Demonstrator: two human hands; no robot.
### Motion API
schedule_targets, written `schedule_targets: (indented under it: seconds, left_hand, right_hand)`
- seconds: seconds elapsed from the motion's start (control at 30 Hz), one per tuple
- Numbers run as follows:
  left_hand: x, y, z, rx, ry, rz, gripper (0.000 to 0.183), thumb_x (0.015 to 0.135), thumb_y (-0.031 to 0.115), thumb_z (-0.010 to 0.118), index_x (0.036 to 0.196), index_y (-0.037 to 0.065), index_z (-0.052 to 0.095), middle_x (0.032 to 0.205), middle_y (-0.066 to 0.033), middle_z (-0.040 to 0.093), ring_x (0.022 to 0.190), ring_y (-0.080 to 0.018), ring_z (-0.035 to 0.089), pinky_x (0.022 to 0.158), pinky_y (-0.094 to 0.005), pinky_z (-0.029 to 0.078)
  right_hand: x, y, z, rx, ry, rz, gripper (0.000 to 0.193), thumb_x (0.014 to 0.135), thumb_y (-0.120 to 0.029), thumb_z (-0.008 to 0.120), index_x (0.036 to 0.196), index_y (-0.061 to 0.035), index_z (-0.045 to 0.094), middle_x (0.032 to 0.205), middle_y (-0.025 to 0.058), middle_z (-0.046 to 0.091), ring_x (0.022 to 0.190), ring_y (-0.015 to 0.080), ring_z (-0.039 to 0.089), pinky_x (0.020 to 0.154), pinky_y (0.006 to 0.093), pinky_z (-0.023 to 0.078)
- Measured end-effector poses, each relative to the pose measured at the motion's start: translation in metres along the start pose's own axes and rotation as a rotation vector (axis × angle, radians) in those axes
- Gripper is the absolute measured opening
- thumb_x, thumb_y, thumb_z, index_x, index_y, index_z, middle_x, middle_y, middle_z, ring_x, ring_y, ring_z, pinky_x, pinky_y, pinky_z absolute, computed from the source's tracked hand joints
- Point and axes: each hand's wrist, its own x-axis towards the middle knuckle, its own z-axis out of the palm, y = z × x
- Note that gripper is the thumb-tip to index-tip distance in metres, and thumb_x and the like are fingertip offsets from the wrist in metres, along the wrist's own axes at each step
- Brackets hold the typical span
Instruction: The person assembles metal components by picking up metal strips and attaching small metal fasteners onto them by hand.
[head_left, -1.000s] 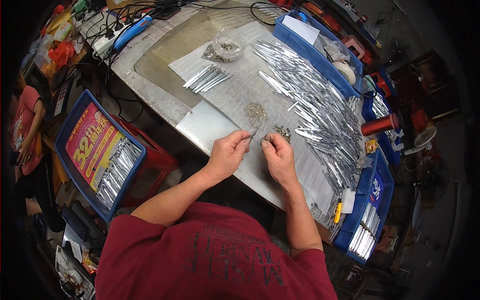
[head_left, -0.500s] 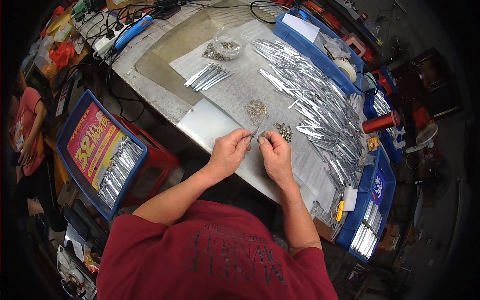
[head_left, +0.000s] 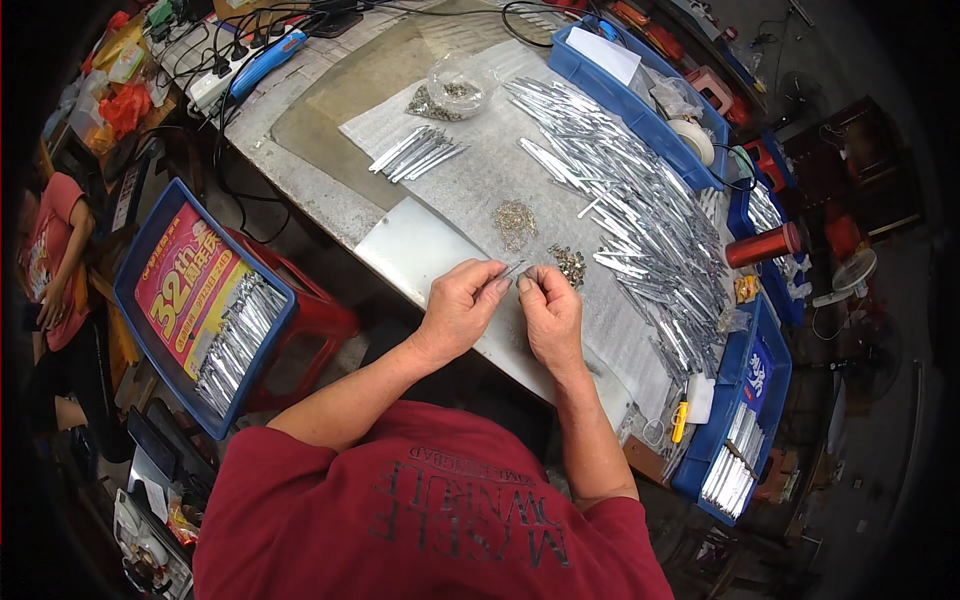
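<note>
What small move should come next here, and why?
Probably ease the right hand toward the thin metal piece: the left hand pinches it with its tip sticking out to the right, and the right hand is drawn into a pinch just beside it. Anything inside that pinch is hidden.

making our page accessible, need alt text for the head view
A person's left hand pinches a thin metal piece beside their pinched right hand at a worktable. Beyond lie a golden pile and a darker pile of tiny parts; a large heap of silvery strips spreads to the right.
</note>
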Motion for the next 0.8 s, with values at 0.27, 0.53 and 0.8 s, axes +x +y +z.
schedule_targets:
  seconds: [0.27, 0.53, 0.8]
  left_hand:
    - [-0.0004, 0.0006, 0.0017, 0.024, 0.007, 0.056, 0.011, 0.08, 0.003, 0.054, 0.087, -0.004, 0.057, 0.071, -0.0085, 0.054, 0.061, -0.0134, 0.05, 0.054, -0.0245, 0.04]
    - [-0.0005, 0.001, 0.0029, 0.044, 0.018, 0.063, 0.009, 0.079, 0.002, 0.056, 0.086, -0.003, 0.057, 0.07, -0.0082, 0.054, 0.06, -0.0132, 0.049, 0.053, -0.0243, 0.039]
    - [-0.0008, -0.0002, 0.0039, 0.08, 0.037, 0.087, 0.009, 0.078, 0.001, 0.057, 0.085, -0.003, 0.057, 0.07, -0.0085, 0.054, 0.059, -0.0143, 0.049, 0.053, -0.0248, 0.04]
  right_hand:
    - [-0.0013, 0.0015, 0.0003, 0.02, 0.005, 0.011, 0.015, 0.081, -0.012, 0.054, 0.082, 0.0037, 0.054, 0.067, 0.0082, 0.054, 0.063, 0.0103, 0.047, 0.057, 0.0261, 0.04]
    - [-0.0013, 0.0016, 0.0022, 0.016, 0.009, 0.011, 0.016, 0.081, -0.012, 0.054, 0.083, 0.0039, 0.054, 0.067, 0.0079, 0.055, 0.062, 0.0098, 0.047, 0.056, 0.0259, 0.04]
    - [-0.0005, 0.0039, 0.0052, 0.033, 0.041, 0.026, 0.016, 0.081, -0.012, 0.054, 0.083, 0.0037, 0.054, 0.066, 0.009, 0.055, 0.061, 0.0102, 0.047, 0.055, 0.0262, 0.04]
